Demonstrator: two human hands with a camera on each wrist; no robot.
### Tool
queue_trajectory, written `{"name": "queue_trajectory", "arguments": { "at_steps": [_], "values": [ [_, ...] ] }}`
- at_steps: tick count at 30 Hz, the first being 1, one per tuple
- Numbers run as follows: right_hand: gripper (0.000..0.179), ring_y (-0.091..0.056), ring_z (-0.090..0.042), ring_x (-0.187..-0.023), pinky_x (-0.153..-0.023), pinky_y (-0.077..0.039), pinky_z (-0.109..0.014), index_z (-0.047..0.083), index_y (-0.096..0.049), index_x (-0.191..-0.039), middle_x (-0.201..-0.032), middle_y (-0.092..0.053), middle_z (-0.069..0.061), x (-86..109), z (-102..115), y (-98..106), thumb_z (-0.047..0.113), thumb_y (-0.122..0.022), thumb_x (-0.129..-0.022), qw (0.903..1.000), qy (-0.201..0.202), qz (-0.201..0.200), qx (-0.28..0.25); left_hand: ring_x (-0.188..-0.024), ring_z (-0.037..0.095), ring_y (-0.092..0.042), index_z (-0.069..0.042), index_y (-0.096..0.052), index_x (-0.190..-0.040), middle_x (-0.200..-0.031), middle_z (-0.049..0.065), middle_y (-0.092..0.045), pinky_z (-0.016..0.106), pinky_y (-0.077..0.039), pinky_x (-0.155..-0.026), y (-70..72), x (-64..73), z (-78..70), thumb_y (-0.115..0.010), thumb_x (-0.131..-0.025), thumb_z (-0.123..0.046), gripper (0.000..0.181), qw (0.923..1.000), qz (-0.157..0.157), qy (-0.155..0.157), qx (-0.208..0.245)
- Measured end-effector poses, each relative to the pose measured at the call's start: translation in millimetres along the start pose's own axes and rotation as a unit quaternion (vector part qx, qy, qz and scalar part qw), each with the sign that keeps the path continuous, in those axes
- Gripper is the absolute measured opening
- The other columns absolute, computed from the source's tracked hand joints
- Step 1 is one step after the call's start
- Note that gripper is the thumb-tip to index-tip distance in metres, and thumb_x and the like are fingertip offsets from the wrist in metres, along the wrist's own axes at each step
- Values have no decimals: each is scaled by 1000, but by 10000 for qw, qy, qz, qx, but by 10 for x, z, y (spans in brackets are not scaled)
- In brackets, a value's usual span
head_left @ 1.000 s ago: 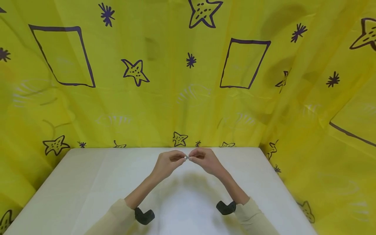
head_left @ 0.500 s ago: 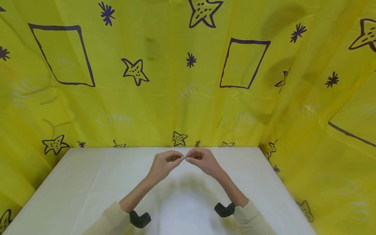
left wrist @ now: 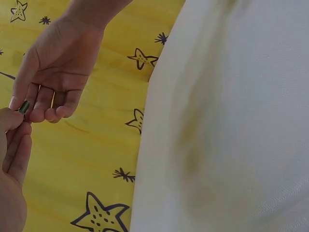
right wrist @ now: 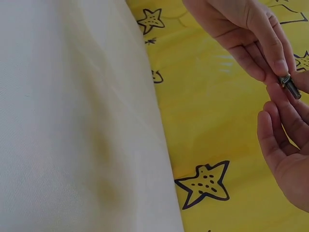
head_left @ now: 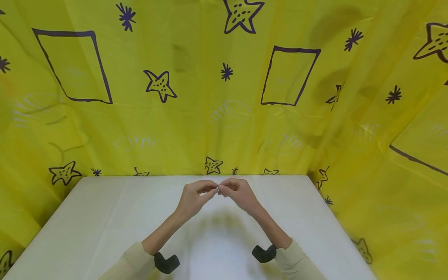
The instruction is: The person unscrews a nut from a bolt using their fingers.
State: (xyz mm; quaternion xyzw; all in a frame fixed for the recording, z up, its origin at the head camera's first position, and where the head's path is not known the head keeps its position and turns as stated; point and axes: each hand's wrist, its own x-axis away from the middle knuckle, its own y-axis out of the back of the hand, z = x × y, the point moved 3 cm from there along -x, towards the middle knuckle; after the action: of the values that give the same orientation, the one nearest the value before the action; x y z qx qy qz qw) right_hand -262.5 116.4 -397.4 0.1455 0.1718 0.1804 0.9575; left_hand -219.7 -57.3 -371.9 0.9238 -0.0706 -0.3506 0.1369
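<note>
A small metal bolt point(right wrist: 292, 90) sits between the fingertips of both hands, its threaded shank showing in the right wrist view. Thumb and fingers of my left hand point(head_left: 192, 198) pinch its wider end, where a head or nut shows; I cannot tell which. My right hand point(head_left: 241, 195) has thumb and index finger on the threaded part, its other fingers loosely bent. In the left wrist view, a piece of the bolt point(left wrist: 24, 107) pokes out between the touching fingertips. Most of the bolt is hidden by fingers in the head view.
A white table point(head_left: 140, 206) lies below the raised hands. Yellow curtains point(head_left: 196, 128) with drawn stars and frames hang behind and at the sides. Black wrist camera mounts point(head_left: 167, 263) sit at both sleeves.
Both hands have drifted slightly left. The right hand's fingertips have come closer to the left hand's and now cover more of the bolt, which showed between them before.
</note>
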Motion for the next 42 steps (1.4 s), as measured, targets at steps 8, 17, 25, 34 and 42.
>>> {"name": "queue_trajectory", "arguments": {
  "at_steps": [8,17,25,34,42],
  "values": [
    [18,-69,-21,-84,-81,-58,-31,-1,-73,-103,-94,-73,-10,1,-3,-12,15,-67,-98,10000,25,48,-20,-83,31,-72,9,-73,-97,-93,18,-73,35,-61,-78,9,19,17,-71,-84,14,14,9999,-74,-118,-101],
    [13,-70,-22,-88,-81,-59,-29,-2,-72,-105,-99,-72,-11,-12,-2,-34,5,-69,-94,9999,-45,59,73,-83,31,-73,10,-73,-98,-93,18,-73,34,-61,-76,19,47,56,-72,-83,14,15,9994,-77,-145,-290],
    [13,-69,-29,-93,-82,-59,-28,-5,-69,-104,-101,-69,-14,24,168,-78,-1,-69,-92,9997,234,15,45,-88,20,-73,-1,-76,-103,-98,6,-75,27,-59,-80,5,84,434,-75,-86,2,17,9996,-119,-34,-256],
    [19,-67,-24,-94,-83,-58,-31,2,-67,-109,-103,-68,-8,-16,-21,-90,11,-72,-93,9999,130,-19,79,-88,19,-73,-2,-77,-103,-97,4,-75,26,-59,-79,34,102,443,-76,-86,0,17,9994,-184,-4,-309],
    [26,-67,-19,-82,-80,-58,-33,-2,-72,-104,-88,-71,-10,-10,-51,-104,21,-62,-101,9989,-449,84,-141,-86,25,-73,2,-76,-100,-96,10,-75,30,-60,-78,24,90,438,-75,-85,6,16,9991,-262,-17,-320]
  ]
}}
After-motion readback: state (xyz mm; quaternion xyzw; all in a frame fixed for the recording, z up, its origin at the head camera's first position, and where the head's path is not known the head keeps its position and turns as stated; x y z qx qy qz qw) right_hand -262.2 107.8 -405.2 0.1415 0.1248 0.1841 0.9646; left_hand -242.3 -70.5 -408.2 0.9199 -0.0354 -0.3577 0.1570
